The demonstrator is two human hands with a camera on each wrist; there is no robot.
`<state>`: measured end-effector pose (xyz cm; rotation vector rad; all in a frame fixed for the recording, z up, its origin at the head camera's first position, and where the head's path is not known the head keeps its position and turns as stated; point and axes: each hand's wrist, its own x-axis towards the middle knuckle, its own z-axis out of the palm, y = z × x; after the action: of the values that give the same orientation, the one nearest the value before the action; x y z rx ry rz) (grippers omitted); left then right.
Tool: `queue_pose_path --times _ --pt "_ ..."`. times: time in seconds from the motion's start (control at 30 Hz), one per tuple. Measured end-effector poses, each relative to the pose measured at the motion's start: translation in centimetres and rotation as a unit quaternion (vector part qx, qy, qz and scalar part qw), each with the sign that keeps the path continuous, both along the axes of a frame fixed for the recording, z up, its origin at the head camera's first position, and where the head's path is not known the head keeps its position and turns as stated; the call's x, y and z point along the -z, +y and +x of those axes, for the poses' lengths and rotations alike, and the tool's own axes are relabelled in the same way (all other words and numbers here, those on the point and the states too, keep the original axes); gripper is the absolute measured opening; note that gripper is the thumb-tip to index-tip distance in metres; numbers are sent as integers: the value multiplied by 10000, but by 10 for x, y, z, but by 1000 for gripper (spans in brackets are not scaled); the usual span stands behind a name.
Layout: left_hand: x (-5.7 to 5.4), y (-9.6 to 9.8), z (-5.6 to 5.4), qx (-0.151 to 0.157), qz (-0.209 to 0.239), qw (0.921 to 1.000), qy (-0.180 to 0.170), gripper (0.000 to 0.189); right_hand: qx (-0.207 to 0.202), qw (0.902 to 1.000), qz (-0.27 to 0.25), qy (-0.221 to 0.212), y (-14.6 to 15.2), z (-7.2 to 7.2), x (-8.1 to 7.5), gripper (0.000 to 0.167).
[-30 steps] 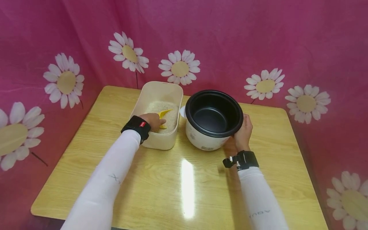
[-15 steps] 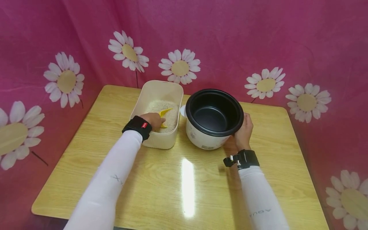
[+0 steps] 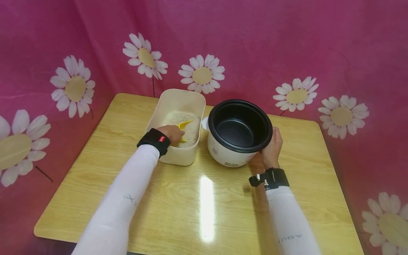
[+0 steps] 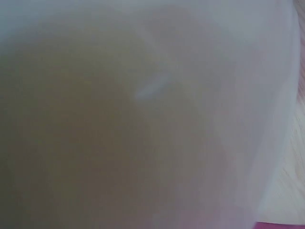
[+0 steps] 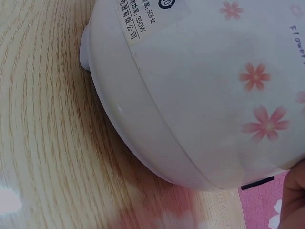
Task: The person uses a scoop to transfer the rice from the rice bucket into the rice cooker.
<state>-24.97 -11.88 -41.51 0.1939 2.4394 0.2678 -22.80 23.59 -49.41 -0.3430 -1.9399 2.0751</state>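
In the head view, my left hand (image 3: 173, 133) reaches over the near left rim of a cream plastic bin (image 3: 178, 156) and grips a yellow scoop (image 3: 185, 124). Pale rice grains (image 3: 192, 130) lie around the scoop; my fingers hide most of its handle. Right of the bin stands a white rice cooker (image 3: 223, 152), lidless, its black inside bare. My right hand (image 3: 272, 150) holds the cooker at its right side, below the dark rim. The right wrist view shows the cooker's flowered wall (image 5: 190, 95) and part of that hand (image 5: 293, 200). Only a blurred, pale bin wall (image 4: 190, 119) fills the left wrist view.
Both containers stand near the back of a light wooden table (image 3: 178, 205). A white side handle (image 3: 205, 123) on the cooker points toward the bin, with a narrow gap between them. A pink curtain (image 3: 248, 42) with daisies encloses the back and sides.
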Motion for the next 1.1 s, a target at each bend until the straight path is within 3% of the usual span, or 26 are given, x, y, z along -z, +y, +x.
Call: queue_pose_path --times 0.2,0.33,0.6,0.77,0.87,0.97,1.1 --pt "4 1 -4 308 -16 9994 154 55 44 10000 6 61 1 0 1 30" --pt "9 1 -8 348 -22 9994 57 54 32 10000 -44 83 1 1 2 28" --pt "14 -2 -15 -258 395 9986 -251 50 -4 9999 -85 148 0 1 1 29" --pt "12 -6 -16 -206 790 9962 -302 60 28 9999 26 97 2 0 0 27" --pt "10 -9 -14 -332 1219 9909 -462 66 24 10000 8 34 2 0 1 27" --pt "7 -11 -12 -684 1614 9815 -777 64 10 10000 -85 12 3 0 1 27" --pt "4 -13 -11 -972 1797 9736 -1019 58 -17 9999 -99 20 3 -1 2 27"
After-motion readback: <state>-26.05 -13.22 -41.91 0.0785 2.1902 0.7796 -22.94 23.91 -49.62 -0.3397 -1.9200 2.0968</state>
